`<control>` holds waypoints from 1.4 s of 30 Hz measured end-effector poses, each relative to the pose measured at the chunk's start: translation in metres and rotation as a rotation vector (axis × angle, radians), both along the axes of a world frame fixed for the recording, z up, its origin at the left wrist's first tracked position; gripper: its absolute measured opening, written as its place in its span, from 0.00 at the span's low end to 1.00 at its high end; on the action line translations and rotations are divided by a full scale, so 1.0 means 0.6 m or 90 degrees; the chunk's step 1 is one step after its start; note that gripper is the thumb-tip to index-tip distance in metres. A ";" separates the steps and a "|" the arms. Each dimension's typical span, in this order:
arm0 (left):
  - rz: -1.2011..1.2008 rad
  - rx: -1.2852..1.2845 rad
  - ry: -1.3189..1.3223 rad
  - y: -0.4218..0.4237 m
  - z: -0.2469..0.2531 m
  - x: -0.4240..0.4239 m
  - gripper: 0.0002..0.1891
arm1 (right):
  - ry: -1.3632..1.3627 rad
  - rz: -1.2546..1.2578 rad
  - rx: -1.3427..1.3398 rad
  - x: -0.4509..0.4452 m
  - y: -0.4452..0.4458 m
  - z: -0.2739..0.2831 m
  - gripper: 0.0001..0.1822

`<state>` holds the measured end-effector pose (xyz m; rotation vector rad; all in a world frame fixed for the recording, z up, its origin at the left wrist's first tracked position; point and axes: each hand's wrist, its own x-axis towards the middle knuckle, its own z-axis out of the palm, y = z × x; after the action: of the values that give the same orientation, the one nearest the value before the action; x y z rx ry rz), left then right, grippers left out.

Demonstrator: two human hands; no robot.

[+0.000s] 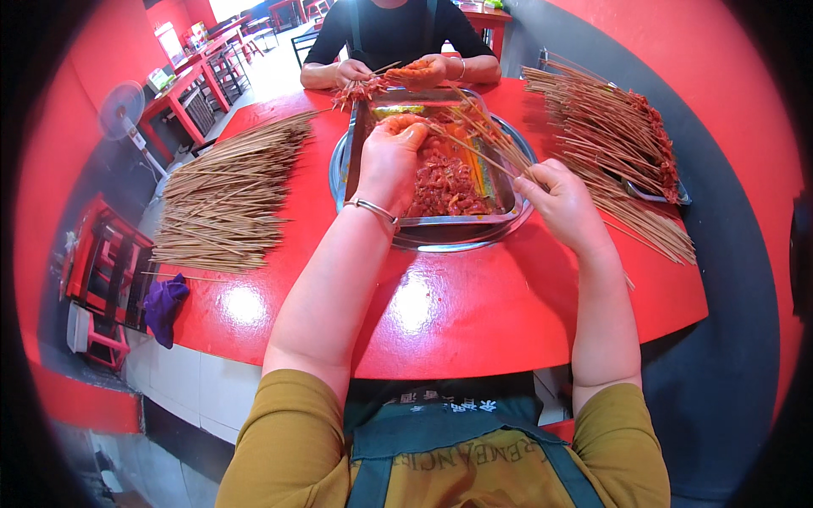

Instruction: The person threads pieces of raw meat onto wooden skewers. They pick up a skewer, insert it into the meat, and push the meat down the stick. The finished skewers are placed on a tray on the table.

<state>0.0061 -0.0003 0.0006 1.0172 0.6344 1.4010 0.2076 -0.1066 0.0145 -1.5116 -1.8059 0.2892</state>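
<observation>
Over a rectangular metal tray of red marinated meat pieces, my left hand pinches the tip end of a thin bamboo skewer; whether meat is between its fingers is hidden. My right hand, at the tray's right rim, holds that skewer and a bundle of other skewers, whose far ends point up and left over the tray. Some meat seems to sit near the bundle's far ends. The tray rests on a round metal platter.
Bare skewers lie piled at the left of the red table, near a purple cloth. Skewers loaded with meat are heaped at the right. Across the table, a co-worker's hands hold meat and skewers.
</observation>
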 end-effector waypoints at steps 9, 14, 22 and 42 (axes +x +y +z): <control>0.239 0.218 0.314 -0.025 0.016 0.005 0.03 | -0.056 -0.072 -0.007 -0.008 -0.008 0.008 0.13; 0.291 0.281 0.284 -0.013 -0.006 0.014 0.03 | -0.068 -0.103 0.016 -0.021 -0.008 0.003 0.12; -0.081 -0.028 -0.047 -0.033 0.008 0.029 0.09 | 0.036 -0.055 0.039 -0.025 -0.004 -0.005 0.12; -0.063 0.456 1.001 0.004 -0.033 -0.013 0.13 | 0.110 -0.015 0.085 0.017 0.018 -0.024 0.14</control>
<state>-0.0020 0.0019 -0.0189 2.6944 1.1479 0.4413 0.2177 -0.0959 0.0002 -1.3713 -1.6368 0.2732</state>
